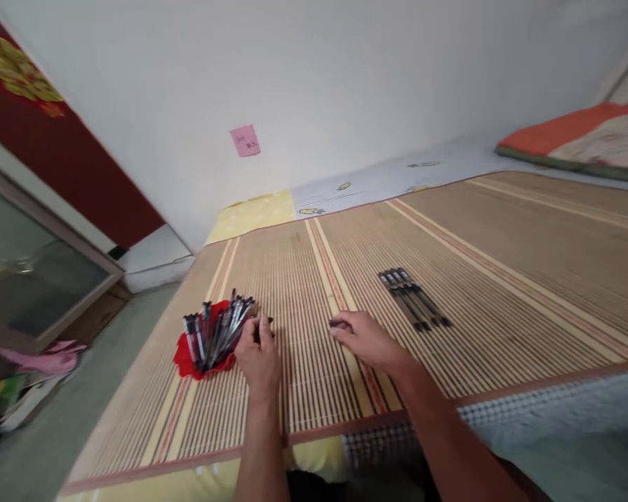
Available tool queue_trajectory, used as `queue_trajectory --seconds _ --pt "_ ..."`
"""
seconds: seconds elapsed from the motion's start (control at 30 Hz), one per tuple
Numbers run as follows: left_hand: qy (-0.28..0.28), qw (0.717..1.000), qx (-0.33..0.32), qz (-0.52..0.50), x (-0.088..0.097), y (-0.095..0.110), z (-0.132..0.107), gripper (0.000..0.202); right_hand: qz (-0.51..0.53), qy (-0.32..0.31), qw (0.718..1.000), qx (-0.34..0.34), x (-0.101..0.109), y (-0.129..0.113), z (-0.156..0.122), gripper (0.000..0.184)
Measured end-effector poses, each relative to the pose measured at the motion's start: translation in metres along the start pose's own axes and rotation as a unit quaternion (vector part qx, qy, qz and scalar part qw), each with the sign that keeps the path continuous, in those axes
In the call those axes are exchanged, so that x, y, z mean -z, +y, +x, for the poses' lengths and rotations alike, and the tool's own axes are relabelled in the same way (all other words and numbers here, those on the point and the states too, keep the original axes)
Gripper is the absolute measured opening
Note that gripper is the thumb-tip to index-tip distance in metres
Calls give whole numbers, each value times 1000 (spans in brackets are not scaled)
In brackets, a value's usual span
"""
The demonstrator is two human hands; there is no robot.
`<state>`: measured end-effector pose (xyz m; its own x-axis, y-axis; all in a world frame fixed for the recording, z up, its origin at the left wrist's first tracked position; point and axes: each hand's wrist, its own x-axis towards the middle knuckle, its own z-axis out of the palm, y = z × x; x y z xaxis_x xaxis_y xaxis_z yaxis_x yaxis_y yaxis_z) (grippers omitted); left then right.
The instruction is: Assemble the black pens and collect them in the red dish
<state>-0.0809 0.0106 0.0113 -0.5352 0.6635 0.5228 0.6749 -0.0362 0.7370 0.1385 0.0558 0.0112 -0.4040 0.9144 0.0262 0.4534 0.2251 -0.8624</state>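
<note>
Black shows at our right hand (363, 338), where thumb and fingers pinch a small dark piece (338, 323), well right of the red wavy-edged holder (185, 355). Our left hand (259, 359), just beside that holder's right side, has thumb and fingers nearly together on a dark item (256, 335), mostly hidden. We see a pile of pens (220, 335) in the holder. Farther right of it, four black pens (416, 295) lie side by side on the striped slatted mat (303, 376).
</note>
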Motion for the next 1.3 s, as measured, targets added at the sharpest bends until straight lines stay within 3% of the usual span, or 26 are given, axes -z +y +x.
queue_trajectory --seconds 0.13,0.23,0.37,0.5,0.57,0.67,0.97,1.1,1.3 --pt "-92 995 -7 -42 -18 13 -10 35 -12 -29 999 10 1 -5 -2 31" --pt "-123 990 1 -63 -23 16 -12 32 -31 -26 999 9 8 -2 -3 30" --pt "-127 990 9 -68 -23 17 -13 32 -81 53 995 -12 33 7 -6 27" --pt "-135 988 25 -77 -23 18 -13 36 -245 161 946 -135 63 22 -11 27" --pt "-141 986 30 -88 -24 19 -13 38 -305 177 919 -175 73 30 -15 28" --pt "-152 984 28 -91 -26 20 -14 41 -341 174 903 -193 78 39 -18 28" --pt "-155 982 37 -103 -29 22 -16 44 -357 144 900 -207 72 40 -17 34" --pt "-159 980 46 -114 -29 23 -16 46 -317 117 924 -179 69 35 -16 28" --pt "-159 976 61 -136 -27 24 -17 45 -301 169 921 -182 74 32 -15 23"
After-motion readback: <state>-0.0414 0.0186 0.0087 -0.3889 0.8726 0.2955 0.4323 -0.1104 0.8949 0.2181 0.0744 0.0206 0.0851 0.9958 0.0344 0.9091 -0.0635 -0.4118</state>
